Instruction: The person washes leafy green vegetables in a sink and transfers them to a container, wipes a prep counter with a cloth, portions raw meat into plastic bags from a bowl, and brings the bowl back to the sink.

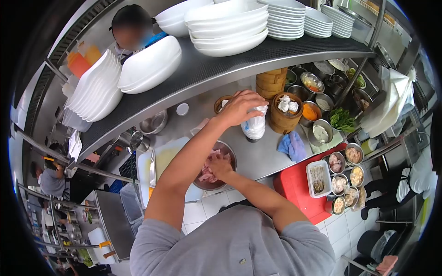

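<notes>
My left hand (242, 108) is closed around the top of a white-wrapped container (254, 126) with a dark base, standing on the steel counter. Its contents are hidden. Lower down, my right hand (220, 167) is in a metal bowl (234, 158), with its fingers closed in pink raw meat strips (208, 174); the fingertips are partly hidden. Beside the wrapped container, a round bamboo steamer (282, 120) holds several white buns (288, 105). My left forearm crosses over the bowl's left side.
Stacked white dishes (225, 27) fill the overhead shelf (207, 68). A cutting board (172, 154) lies left of the bowl. A blue cloth (291, 146), ingredient tins (311, 111) and a red box (294, 184) carrying a prawn tub (318, 179) are at right. Another person stands behind the shelf.
</notes>
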Demonstrator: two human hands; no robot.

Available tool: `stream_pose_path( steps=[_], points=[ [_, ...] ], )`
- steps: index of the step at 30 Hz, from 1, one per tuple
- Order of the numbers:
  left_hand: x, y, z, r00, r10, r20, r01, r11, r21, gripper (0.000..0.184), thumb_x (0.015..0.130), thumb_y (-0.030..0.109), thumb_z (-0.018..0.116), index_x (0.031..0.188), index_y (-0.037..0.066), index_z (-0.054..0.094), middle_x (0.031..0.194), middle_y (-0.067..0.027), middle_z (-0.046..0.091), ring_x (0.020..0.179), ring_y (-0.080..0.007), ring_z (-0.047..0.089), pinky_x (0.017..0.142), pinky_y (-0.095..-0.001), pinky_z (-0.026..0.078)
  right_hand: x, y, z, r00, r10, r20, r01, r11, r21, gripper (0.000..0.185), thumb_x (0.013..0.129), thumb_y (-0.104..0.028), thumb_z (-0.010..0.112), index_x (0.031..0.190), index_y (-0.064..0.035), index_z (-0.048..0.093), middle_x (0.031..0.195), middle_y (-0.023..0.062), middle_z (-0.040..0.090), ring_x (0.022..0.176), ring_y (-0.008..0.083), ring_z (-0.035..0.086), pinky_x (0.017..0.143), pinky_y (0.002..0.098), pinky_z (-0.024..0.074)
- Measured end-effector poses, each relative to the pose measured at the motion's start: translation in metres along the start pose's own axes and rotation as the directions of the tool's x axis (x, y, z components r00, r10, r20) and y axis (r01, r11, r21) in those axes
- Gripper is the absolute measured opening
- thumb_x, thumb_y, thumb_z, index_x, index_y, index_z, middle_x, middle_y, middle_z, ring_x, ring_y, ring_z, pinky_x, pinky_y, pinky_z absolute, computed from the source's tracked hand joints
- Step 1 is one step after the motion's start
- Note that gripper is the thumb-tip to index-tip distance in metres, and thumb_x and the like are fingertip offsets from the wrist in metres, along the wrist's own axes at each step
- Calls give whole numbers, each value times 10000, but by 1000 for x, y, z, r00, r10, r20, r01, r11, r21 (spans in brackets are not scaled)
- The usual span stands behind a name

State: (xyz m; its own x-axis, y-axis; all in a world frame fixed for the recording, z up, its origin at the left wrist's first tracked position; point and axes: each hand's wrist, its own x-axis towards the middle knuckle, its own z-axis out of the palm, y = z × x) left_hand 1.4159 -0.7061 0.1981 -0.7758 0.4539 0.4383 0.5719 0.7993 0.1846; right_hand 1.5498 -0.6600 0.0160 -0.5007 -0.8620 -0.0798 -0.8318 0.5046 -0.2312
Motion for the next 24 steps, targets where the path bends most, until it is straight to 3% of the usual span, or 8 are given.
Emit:
stream_pose_path(
  steps=[2,6,11,13,15,17,19,24],
  points=[
    [6,-8,1,994,51,-97,-76,959,-274,215,865,240,708,1025,103,754,1069,-42,701,1076,-256,595,967,-411,442,-4,-1,-2,998,44,43,-45,999,27,743,816,-389,712,1471,-272,380,1383,145,457,1278,380,470,929,618,456],
    [12,7,-10,986,-38,-163,-3,970,-243,146,863,211,724,908,80,771,919,-53,718,840,-259,659,875,-412,494,8,4,23,1000,-5,31,5,1000,8,699,814,-358,717,1443,-225,443,1402,157,444,1263,401,469,938,614,456],
    [15,23,-3,885,-380,-270,249,875,-416,190,891,161,706,828,2,621,836,-109,683,705,-248,652,671,-337,530,16,4,43,998,-29,-53,28,999,-29,568,861,-318,651,1389,-159,515,1399,159,455,1239,398,486,933,571,481],
    [18,34,-9,870,-422,-255,296,861,-414,202,894,152,705,827,4,586,833,-111,688,721,-239,665,689,-337,532,23,8,49,994,-102,-42,103,995,6,908,700,-641,724,1390,-105,479,1405,221,422,1234,441,485,1004,483,462],
    [18,35,-9,858,-458,-231,341,846,-410,219,897,143,705,827,5,551,831,-112,694,737,-229,679,707,-337,534,22,10,49,993,-117,-30,117,993,21,905,701,-611,743,1401,-110,461,1392,227,432,1240,445,480,1002,470,468],
    [18,27,-3,850,-254,-462,110,942,-316,192,929,125,671,878,6,530,862,-126,707,808,-219,704,726,-335,541,15,10,28,993,-118,-23,119,992,49,906,702,-580,761,1411,-115,442,1379,234,442,1247,449,474,1000,457,474],
    [20,23,-3,823,-262,-505,50,918,-395,167,950,116,631,910,3,515,857,-132,700,789,-273,696,720,-367,541,0,9,-3,997,-69,39,66,995,71,543,887,-266,608,1393,-98,508,1441,196,426,1269,398,488,982,472,496],
    [15,28,13,662,-283,-694,-88,890,-447,99,990,47,553,982,4,464,867,-152,680,850,-263,699,797,-379,560,13,5,46,1000,19,-6,-19,997,72,623,844,-352,664,1394,-123,481,1429,234,431,1268,426,472,974,492,493]
  ],
)
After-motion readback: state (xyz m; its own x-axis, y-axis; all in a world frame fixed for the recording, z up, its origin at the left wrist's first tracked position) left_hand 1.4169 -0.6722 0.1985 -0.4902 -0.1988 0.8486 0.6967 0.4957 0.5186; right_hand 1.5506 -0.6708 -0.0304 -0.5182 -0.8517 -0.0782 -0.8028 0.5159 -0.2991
